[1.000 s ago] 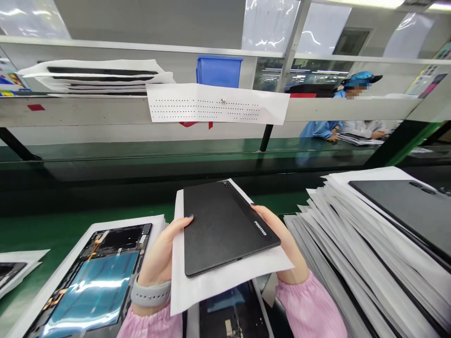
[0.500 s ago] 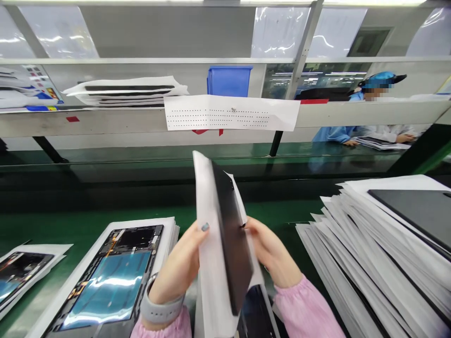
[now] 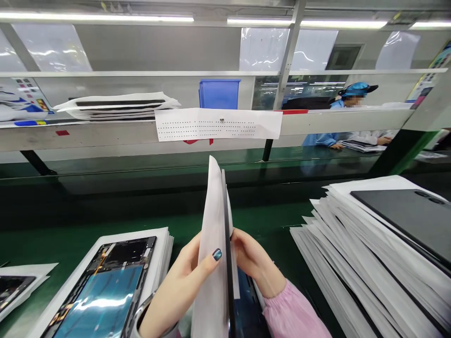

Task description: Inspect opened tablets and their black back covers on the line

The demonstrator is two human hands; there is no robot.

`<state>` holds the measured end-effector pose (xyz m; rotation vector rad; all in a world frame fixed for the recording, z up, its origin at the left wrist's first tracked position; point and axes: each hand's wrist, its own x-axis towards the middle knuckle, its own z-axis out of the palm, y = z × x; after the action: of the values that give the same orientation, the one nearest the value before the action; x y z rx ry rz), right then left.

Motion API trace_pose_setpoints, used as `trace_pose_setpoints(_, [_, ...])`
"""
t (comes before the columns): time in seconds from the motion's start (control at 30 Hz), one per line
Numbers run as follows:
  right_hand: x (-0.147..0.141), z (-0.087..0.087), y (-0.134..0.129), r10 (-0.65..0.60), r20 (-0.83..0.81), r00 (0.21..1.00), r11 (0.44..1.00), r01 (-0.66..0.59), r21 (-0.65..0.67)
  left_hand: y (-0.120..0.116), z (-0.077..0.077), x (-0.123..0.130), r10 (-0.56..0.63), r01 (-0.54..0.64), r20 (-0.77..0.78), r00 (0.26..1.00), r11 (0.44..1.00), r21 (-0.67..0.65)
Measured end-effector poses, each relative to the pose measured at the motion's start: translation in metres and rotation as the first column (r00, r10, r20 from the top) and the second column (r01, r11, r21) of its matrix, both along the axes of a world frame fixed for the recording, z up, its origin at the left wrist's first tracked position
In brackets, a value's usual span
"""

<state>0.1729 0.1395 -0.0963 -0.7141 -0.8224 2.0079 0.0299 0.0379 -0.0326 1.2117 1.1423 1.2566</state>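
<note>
A thin dark tablet panel (image 3: 226, 225) stands upright on edge in front of me, almost edge-on to the camera. A white protective sheet (image 3: 212, 202) covers its left side, and a smaller white sheet shows along its right. My left hand (image 3: 183, 286) is closed on it from the left, thumb flat on the white sheet and other fingers hidden behind. From the right, my right hand (image 3: 259, 263) grips the panel and sheet near the middle of the edge. Below it lies another dark glossy panel (image 3: 248, 310), partly hidden.
To the left, an opened tablet (image 3: 105, 291) with a teal inner surface lies on stacked white sheets. A second opened panel (image 3: 16, 286) is at the far left. A tall pile of white sheets (image 3: 338, 249) carries a grey tablet cover (image 3: 405, 216). A co-worker (image 3: 320, 139) sits beyond the shelf.
The panel has turned from showing its dark face to nearly edge-on. My left thumb has shifted further over the white sheet. The camera view has tilted up and turned slightly right.
</note>
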Motion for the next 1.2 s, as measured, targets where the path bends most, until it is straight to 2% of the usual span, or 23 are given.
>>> trace_pose_setpoints(0.1, [0.003,0.004,-0.001,-0.139,0.046,0.989,0.983,0.132,0.131,-0.001,0.002,0.001,0.036,-0.037,0.052,0.998,0.999,0.026])
trace_pose_setpoints(0.17, [0.007,0.006,-0.001,-0.297,0.067,0.953,0.93,0.272,0.249,0.001,0.001,-0.001,0.103,-0.105,0.086,0.991,0.994,0.018])
trace_pose_setpoints(0.27, [0.015,0.009,-0.001,-0.541,0.052,0.84,0.766,0.466,0.444,0.01,-0.006,-0.007,0.151,-0.152,0.065,0.986,0.988,0.014])
trace_pose_setpoints(0.37, [0.022,0.008,-0.004,-0.675,0.004,0.738,0.592,0.538,0.601,0.019,-0.012,-0.012,0.173,-0.174,0.045,0.984,0.984,0.028])
trace_pose_setpoints(0.47, [0.026,0.005,-0.006,-0.722,-0.033,0.692,0.478,0.532,0.7,0.022,-0.012,-0.014,0.199,-0.197,-0.045,0.979,0.98,0.037])
trace_pose_setpoints(0.57, [0.027,0.001,-0.006,-0.73,-0.081,0.679,0.391,0.511,0.766,0.021,-0.008,-0.013,0.138,-0.124,-0.105,0.985,0.983,0.132])
trace_pose_setpoints(0.73, [0.025,0.002,-0.005,-0.705,-0.206,0.679,0.243,0.504,0.829,0.022,-0.008,-0.013,0.027,-0.03,0.022,0.999,0.99,0.135])
trace_pose_setpoints(0.87, [0.023,0.0,-0.006,-0.706,-0.242,0.666,0.182,0.5,0.847,0.024,-0.012,-0.015,0.022,-0.03,0.07,0.997,0.991,0.127])
trace_pose_setpoints(0.97, [0.024,-0.001,-0.007,-0.72,-0.206,0.663,0.185,0.469,0.864,0.02,-0.011,-0.012,0.082,-0.081,-0.006,0.997,0.988,0.134])
trace_pose_setpoints(1.07, [0.031,0.01,-0.011,-0.722,-0.065,0.689,0.282,0.379,0.882,0.009,-0.009,-0.006,0.272,-0.266,-0.049,0.961,0.958,0.11])
trace_pose_setpoints(1.1, [0.034,0.017,-0.014,-0.7,0.014,0.714,0.344,0.32,0.883,0.005,-0.008,-0.004,0.33,-0.327,-0.023,0.944,0.942,0.083])
trace_pose_setpoints(1.13, [0.039,0.025,-0.017,-0.647,0.115,0.754,0.432,0.237,0.87,0.0,-0.007,-0.004,0.374,-0.374,0.024,0.927,0.927,0.033])
trace_pose_setpoints(1.2, [0.049,0.042,-0.023,-0.435,0.318,0.842,0.63,0.032,0.776,-0.005,-0.004,-0.008,0.422,-0.406,0.142,0.895,0.905,-0.127])
